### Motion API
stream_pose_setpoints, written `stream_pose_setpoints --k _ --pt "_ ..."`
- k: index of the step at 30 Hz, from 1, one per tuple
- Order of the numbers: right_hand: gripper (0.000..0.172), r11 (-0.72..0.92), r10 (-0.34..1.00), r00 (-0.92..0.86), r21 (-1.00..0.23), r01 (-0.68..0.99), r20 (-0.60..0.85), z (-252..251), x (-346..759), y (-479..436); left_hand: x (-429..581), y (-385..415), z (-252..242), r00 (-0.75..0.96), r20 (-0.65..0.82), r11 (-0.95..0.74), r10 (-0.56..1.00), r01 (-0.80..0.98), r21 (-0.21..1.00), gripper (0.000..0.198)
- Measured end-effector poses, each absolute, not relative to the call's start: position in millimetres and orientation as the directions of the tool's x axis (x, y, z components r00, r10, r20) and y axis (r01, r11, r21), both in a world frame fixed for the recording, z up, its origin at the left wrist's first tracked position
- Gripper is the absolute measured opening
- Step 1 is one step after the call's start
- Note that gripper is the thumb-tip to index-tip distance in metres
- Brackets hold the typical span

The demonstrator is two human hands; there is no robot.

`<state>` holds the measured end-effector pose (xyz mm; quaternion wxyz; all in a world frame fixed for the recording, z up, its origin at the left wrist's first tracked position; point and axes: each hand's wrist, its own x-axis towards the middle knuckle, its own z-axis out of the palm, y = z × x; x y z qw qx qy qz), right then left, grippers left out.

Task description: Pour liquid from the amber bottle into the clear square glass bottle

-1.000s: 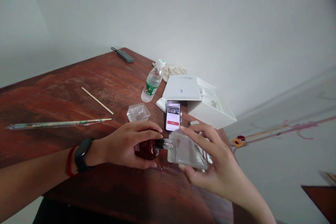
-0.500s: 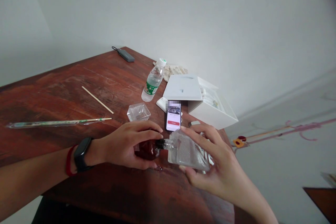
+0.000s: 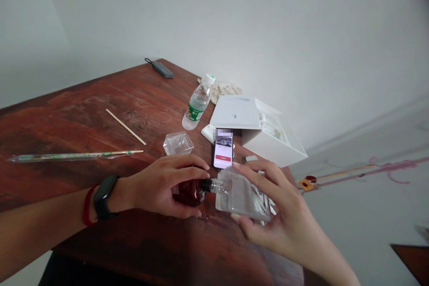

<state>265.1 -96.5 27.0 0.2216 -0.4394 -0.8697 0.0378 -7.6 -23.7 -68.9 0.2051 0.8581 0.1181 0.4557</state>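
Note:
My left hand [image 3: 167,185] is wrapped round a bottle of dark red liquid [image 3: 191,193], which lies on its side with its black neck pointing right. Mouth to mouth with it is a clear square bottle [image 3: 243,194], tilted and gripped by my right hand [image 3: 275,201] between thumb and fingers. Drops cling inside the clear bottle. A small wet patch [image 3: 203,216] shines on the table just below the two necks. My left palm hides much of the red bottle.
Beyond my hands stand a clear plastic box [image 3: 178,143], a lit phone [image 3: 223,149], a water bottle [image 3: 197,105] and an open white box [image 3: 275,143]. To the left lie a bare chopstick [image 3: 125,126] and wrapped chopsticks [image 3: 77,157]. A grey device [image 3: 161,69] sits at the far corner.
The whole view has shifted slightly. Both hands keep their grip, and the two bottles stay joined neck to neck with hardly any movement.

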Motion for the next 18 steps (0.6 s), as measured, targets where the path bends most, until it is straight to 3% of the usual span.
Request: stream_pose_setpoints --k 18 --pt "0.076 0.606 0.787 -0.529 -0.239 0.758 0.317 33.3 265.3 -94.2 -7.8 -22.9 -70.5 0.561 0.725 -0.878 0.400 0.006 0.479 0.063"
